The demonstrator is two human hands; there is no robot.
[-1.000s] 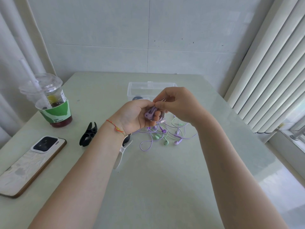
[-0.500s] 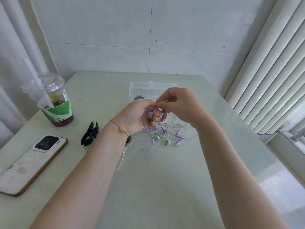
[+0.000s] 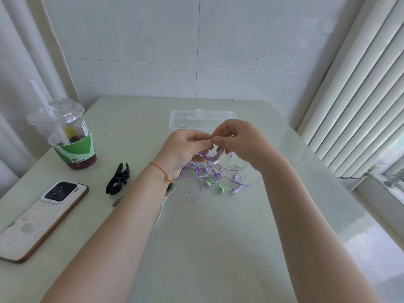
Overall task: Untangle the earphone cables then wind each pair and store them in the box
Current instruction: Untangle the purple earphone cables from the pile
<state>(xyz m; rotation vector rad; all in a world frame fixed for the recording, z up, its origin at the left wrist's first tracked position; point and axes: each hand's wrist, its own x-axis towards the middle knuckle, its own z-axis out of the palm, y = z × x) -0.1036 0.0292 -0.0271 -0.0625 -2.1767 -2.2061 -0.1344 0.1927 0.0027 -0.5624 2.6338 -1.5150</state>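
The left hand point(image 3: 185, 149) hides part of the wound purple cable point(image 3: 213, 157).

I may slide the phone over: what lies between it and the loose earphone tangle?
In the head view, a black clip lies between the phone and the earphone tangle.

Only one view is given, and it is taken from a camera worn on the person's head. The scene is looked at from above, forward and down, onto the worktop point(image 3: 218, 248). The two arms are seen reaching out from the bottom edge, so the camera is held close. A wide lens is used, so the wall point(image 3: 196, 40) ahead and the blinds point(image 3: 360, 106) at the right are caught and bent a little.
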